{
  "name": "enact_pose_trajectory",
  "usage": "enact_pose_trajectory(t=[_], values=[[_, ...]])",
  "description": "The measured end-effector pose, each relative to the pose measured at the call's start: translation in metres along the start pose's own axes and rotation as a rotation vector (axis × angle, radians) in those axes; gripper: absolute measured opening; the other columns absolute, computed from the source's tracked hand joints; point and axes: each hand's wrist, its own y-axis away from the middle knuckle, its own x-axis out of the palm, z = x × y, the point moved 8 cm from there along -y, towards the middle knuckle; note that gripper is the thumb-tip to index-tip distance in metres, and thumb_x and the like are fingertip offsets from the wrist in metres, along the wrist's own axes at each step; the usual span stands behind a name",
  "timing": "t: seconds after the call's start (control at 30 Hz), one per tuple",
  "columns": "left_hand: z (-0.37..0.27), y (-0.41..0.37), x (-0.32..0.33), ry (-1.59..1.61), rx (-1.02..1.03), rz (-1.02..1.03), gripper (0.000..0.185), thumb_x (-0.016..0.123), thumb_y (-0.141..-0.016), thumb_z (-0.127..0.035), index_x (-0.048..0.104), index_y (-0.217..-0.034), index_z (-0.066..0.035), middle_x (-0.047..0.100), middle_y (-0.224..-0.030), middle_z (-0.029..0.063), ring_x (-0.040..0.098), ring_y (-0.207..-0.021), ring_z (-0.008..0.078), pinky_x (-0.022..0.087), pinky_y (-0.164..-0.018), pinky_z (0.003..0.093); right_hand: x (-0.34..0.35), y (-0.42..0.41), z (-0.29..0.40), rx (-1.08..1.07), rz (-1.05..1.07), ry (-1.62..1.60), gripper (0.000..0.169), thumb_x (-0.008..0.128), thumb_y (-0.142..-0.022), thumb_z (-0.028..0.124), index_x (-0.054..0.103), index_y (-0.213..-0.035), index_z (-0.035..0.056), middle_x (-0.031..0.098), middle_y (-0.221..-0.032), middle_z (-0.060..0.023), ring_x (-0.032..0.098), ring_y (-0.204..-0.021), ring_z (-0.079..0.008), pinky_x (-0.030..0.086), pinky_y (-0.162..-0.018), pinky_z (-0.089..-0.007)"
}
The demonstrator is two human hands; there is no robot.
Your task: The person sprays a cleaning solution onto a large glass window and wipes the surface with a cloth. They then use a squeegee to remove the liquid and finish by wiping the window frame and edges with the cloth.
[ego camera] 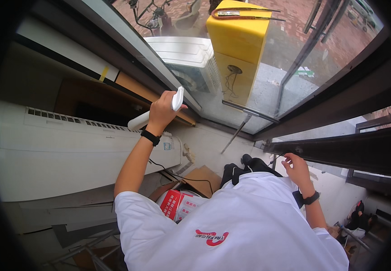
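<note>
My left hand [163, 108] is closed around a white plastic handheld object [139, 121], whose rounded end sticks out on one side and its flat end on the other. This hand is raised beside the window frame, above the end of a long white wall-type air conditioner unit [90, 145]. Lower right, my right hand [297, 167] has bent fingers at the edge of a dark door frame [344, 149]. A thin black cord [276, 159] runs by its fingertips; whether they pinch it is unclear. Both wrists wear black bands.
A T-shaped tool [237, 132] stands against the glass. Beyond the glass are a yellow box [239, 37] and a white outdoor unit [185, 50]. Cardboard [200, 179], a black cable [182, 176] and a red-and-white printed package [173, 203] lie beside me. A person [361, 220] is low at far right.
</note>
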Motion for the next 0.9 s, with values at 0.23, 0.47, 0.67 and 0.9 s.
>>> enact_pose_trajectory(t=[0.23,0.47,0.67,0.9], values=[[0.026,-0.012,0.014,0.141,-0.203,0.008,0.047,0.093,-0.072,-0.034,0.061,-0.084,-0.003,0.064,-0.080,0.0166,0.057,-0.070,0.0419,0.048,-0.061,0.0440,0.002,-0.004,0.008,-0.007,0.009,0.006,0.027,0.073,-0.088,0.019,0.069,-0.111,0.0059,0.072,-0.097,-0.0117,0.069,-0.087,-0.0309,0.054,-0.077,-0.0408],[0.023,-0.018,0.014,0.245,-0.179,-0.049,0.047,0.097,-0.066,-0.024,0.064,-0.090,-0.001,0.065,-0.082,0.0122,0.061,-0.072,0.0314,0.051,-0.067,0.0376,0.001,-0.004,0.009,0.004,0.015,0.027,0.027,0.073,-0.089,0.017,0.070,-0.112,0.0031,0.073,-0.098,-0.0116,0.070,-0.085,-0.0278,0.054,-0.078,-0.0383],[0.053,-0.020,0.015,0.480,-0.325,-0.041,0.040,0.095,-0.071,-0.018,0.061,-0.082,-0.001,0.059,-0.068,0.0042,0.061,-0.063,0.0111,0.048,-0.058,0.0292,0.000,-0.002,0.006,0.026,0.010,0.015,0.028,0.073,-0.089,0.016,0.070,-0.112,0.0029,0.073,-0.098,-0.0118,0.069,-0.085,-0.0279,0.054,-0.078,-0.0385],[0.085,-0.023,0.020,0.663,-0.676,0.000,0.026,0.088,-0.080,-0.010,0.064,-0.087,-0.002,0.064,-0.073,-0.0011,0.061,-0.060,0.0063,0.047,-0.047,0.0236,0.001,-0.006,0.008,-0.002,0.005,0.028,0.028,0.073,-0.088,0.016,0.070,-0.112,0.0034,0.073,-0.098,-0.0122,0.070,-0.085,-0.0282,0.054,-0.077,-0.0386]])
